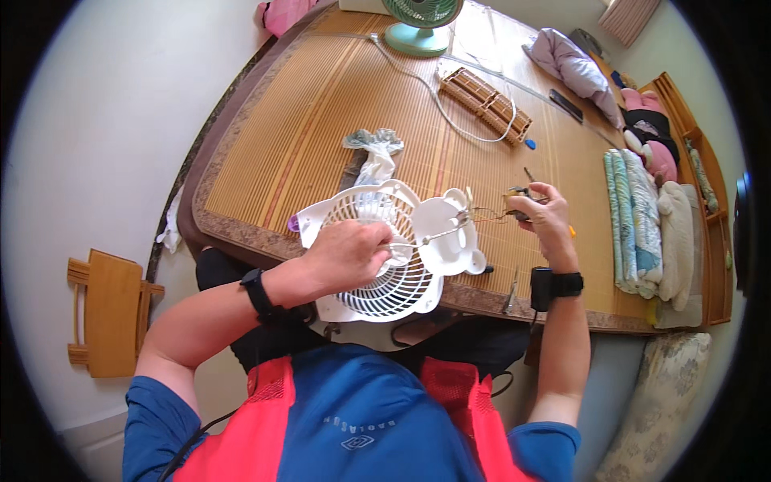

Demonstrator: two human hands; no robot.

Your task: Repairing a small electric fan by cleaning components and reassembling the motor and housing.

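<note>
A white plastic fan housing (385, 299) with a slotted round grille and a rounded, bear-like top leans at the bed's near edge. Over its grille is my left hand (349, 253), its fingers closed around a white cord (438, 236). The cord runs right across the housing's smooth round part toward thin bare-looking wires (486, 215). My right hand (548, 217), to the right of the housing, pinches a small dark part (520, 206) that these wires reach. What kind of part it is, I cannot make out.
Behind the housing lies a clear plastic bag (376, 161). Tweezers-like metal tool (511, 291) rests near the front edge. Farther back are a brown slatted rack (486, 104), a blue cap (530, 145) and a green fan (422, 36). Folded bedding (634, 225) sits right; a wooden stool (114, 313) stands left.
</note>
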